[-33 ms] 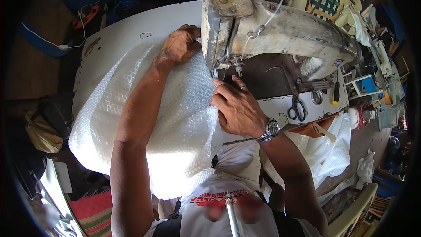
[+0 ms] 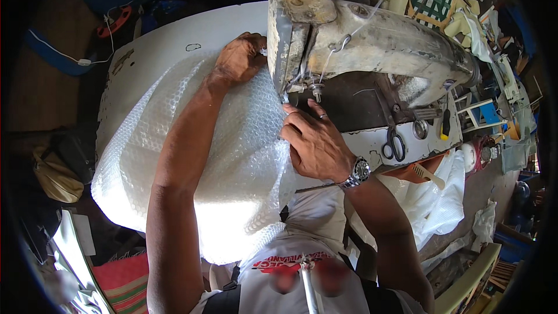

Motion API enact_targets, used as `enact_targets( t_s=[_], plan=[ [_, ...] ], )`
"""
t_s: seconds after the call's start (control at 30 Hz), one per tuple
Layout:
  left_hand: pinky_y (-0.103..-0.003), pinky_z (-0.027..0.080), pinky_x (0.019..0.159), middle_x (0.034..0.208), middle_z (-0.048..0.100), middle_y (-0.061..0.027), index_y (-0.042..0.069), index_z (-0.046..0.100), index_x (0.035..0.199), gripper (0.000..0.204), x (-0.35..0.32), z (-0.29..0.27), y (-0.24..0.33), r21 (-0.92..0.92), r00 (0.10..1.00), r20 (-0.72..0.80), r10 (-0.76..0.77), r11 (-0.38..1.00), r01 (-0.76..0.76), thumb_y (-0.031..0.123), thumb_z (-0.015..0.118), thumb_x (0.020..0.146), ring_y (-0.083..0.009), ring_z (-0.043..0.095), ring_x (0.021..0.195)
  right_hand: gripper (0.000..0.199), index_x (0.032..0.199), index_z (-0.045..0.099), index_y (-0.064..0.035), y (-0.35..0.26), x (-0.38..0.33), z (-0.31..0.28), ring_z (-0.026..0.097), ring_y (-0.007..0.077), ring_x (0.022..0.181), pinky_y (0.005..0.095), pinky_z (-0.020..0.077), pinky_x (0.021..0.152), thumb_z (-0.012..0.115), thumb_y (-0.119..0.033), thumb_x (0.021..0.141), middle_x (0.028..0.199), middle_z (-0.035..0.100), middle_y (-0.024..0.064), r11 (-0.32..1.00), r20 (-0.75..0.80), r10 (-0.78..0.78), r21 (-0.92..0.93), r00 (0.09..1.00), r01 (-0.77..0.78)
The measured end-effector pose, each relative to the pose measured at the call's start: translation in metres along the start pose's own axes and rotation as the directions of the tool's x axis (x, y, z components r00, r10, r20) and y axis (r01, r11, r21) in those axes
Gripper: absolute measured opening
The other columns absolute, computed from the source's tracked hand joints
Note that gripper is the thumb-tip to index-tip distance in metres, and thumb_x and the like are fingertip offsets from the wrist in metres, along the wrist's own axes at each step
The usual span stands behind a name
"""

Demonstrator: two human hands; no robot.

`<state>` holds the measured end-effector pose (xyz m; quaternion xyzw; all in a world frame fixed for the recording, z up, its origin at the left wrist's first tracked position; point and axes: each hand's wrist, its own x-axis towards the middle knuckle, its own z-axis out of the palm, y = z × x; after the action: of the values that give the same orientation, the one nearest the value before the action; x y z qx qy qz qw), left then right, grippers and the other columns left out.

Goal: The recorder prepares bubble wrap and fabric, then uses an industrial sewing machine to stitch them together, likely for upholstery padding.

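Observation:
A large sheet of bubble wrap [image 2: 232,139] covers the left part of the white table and hangs over its near edge. Its right edge runs beneath the head of a worn, paint-chipped sewing machine [image 2: 360,40]. Behind the machine head, my left hand [image 2: 241,58] is closed on the far end of that edge. In front of the needle area, my right hand [image 2: 317,142] has bent fingers gripping the edge, its fingertips close to the presser foot. The needle itself is hidden by the machine head and my fingers. A metal watch [image 2: 356,172] is on my right wrist.
Black scissors [image 2: 393,139] lie under the machine arm, beside a metal ring-shaped part [image 2: 420,128] and a yellow-and-black-handled tool [image 2: 445,125]. A white thread [image 2: 332,52] runs down the machine. White sheeting [image 2: 433,203] hangs below the table at right. A striped red cloth [image 2: 122,282] is at lower left.

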<state>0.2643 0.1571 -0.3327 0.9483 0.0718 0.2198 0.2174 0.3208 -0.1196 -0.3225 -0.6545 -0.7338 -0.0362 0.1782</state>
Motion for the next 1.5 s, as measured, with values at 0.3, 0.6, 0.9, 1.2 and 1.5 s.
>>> enact_targets(
  t_s=[0.3, 0.6, 0.9, 1.2, 1.5],
  plan=[
    [-0.043, 0.047, 0.097, 0.107, 0.069, -0.0133, 0.006, 0.069, 0.111, 0.034, 0.018, 0.010, -0.026, -0.044, 0.999, -0.044, 0.013, 0.999, -0.015, 0.009, 0.068, 0.078, -0.0342, 0.060, 0.111, 0.024, 0.101, 0.063, -0.0078, 0.008, -0.002, 0.001, 0.054, 0.0254, 0.126, 0.0565, 0.0337, 0.109, 0.066, -0.013, 0.078, 0.115, 0.060, 0.0083, 0.999, -0.045, 0.051, 0.017, 0.998, -0.050],
    [-0.043, 0.045, 0.096, 0.116, 0.062, -0.0059, 0.013, 0.065, 0.106, 0.022, -0.003, 0.006, -0.010, 0.602, 0.967, -0.088, 0.239, 0.786, -0.139, 0.026, 0.059, 0.090, -0.0258, 0.058, 0.109, 0.020, 0.093, 0.063, -0.0071, -0.001, -0.011, 0.000, 0.060, 0.0271, 0.110, 0.0465, 0.0434, 0.094, 0.066, -0.008, 0.073, 0.107, 0.063, 0.0076, 0.993, -0.141, 0.068, 0.106, 0.988, -0.053],
    [-0.056, 0.035, 0.113, 0.145, 0.053, -0.0216, 0.004, 0.052, 0.139, 0.070, -0.195, -0.105, 0.131, 0.557, 0.879, -0.473, -0.054, 0.755, 0.346, 0.045, 0.076, 0.087, -0.0406, 0.046, 0.137, 0.024, 0.116, 0.066, -0.0023, -0.044, -0.119, -0.034, 0.070, 0.0260, 0.097, 0.0361, 0.0550, 0.086, 0.060, -0.002, 0.093, 0.113, 0.069, 0.0141, 0.787, -0.217, 0.358, 0.594, 0.908, -0.168],
    [-0.049, 0.053, 0.085, 0.105, 0.070, -0.0222, 0.001, 0.063, 0.122, 0.045, -0.379, -0.169, 0.109, 0.463, 0.657, -0.337, -0.674, 0.489, 0.739, 0.034, 0.070, 0.092, -0.0367, 0.069, 0.099, 0.043, 0.128, 0.056, 0.0015, -0.065, -0.162, 0.086, 0.068, 0.0285, 0.099, 0.0393, 0.0530, 0.086, 0.072, -0.012, 0.090, 0.115, 0.068, 0.0174, 0.427, 0.162, 0.262, 0.865, 0.951, -0.265],
    [-0.052, 0.048, 0.098, 0.145, 0.053, -0.0152, 0.014, 0.053, 0.141, 0.061, -0.281, -0.357, 0.031, 0.792, 0.744, -0.594, -0.305, -0.057, 0.608, 0.030, 0.076, 0.086, -0.0354, 0.054, 0.128, 0.015, 0.099, 0.061, -0.0004, -0.107, -0.158, 0.122, 0.055, 0.0081, 0.079, 0.0274, 0.0471, 0.069, 0.063, 0.005, 0.085, 0.083, 0.061, 0.0020, 0.204, 0.341, 0.162, 0.907, 0.926, -0.370]
  ],
)
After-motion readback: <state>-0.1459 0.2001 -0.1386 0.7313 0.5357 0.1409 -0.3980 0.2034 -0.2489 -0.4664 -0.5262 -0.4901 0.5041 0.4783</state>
